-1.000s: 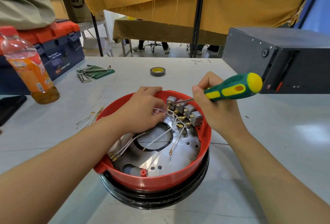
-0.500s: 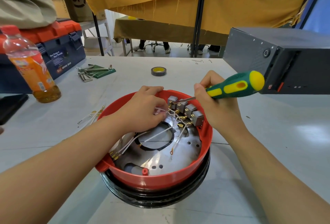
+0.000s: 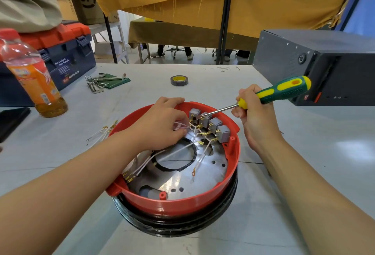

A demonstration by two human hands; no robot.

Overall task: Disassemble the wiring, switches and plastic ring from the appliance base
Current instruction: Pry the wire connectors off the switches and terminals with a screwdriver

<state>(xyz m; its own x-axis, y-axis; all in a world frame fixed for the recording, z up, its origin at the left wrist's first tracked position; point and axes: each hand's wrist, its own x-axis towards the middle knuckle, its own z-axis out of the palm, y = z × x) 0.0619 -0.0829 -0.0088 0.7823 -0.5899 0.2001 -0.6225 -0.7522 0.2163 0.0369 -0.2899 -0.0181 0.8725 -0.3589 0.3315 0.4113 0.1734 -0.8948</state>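
From my head view, the red appliance base (image 3: 176, 202) sits on the table (image 3: 304, 173). Inside its far rim, my left hand (image 3: 160, 124) pinches white wires (image 3: 182, 125) beside the grey switches (image 3: 211, 124); my right hand (image 3: 256, 116) grips the screwdriver (image 3: 282, 93), tip at the switches.

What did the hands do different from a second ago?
Not much changed. The right hand slid back along the screwdriver, so more bare metal shaft shows; its tip stays at the grey switches. The left hand still pinches the white wires inside the red base. Nothing came off or was let go.
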